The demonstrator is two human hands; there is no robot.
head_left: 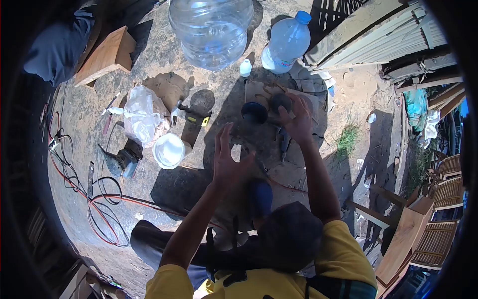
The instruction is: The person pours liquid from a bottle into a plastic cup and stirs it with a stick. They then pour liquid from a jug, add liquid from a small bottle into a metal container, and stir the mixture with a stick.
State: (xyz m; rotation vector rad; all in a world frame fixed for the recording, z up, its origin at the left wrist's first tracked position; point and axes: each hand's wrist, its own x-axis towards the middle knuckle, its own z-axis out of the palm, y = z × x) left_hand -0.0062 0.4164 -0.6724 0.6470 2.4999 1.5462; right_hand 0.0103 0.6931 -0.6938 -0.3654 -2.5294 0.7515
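Note:
My left hand (230,158) is raised above the ground with its fingers spread and nothing in them. My right hand (298,120) is also open, thumb and fingers apart, beside a round dark piece (280,102); whether it touches the piece cannot be told. Left of that piece sits a dark, hollow bowl-like shell (254,113). Both lie at a flat board (309,103) on the ground. Below the board is a slim, dark hand tool (284,144), partly in shadow. A white tub (169,151) stands to the left of my left hand.
Farther left are a plastic bag (141,115), a hammer (177,112), a dark power tool (121,159) and tangled cables (92,199). A large clear jug (211,32), a blue-capped bottle (286,46) and a small white bottle (245,68) stand ahead. Another person's dark clothing (59,50) shows upper left.

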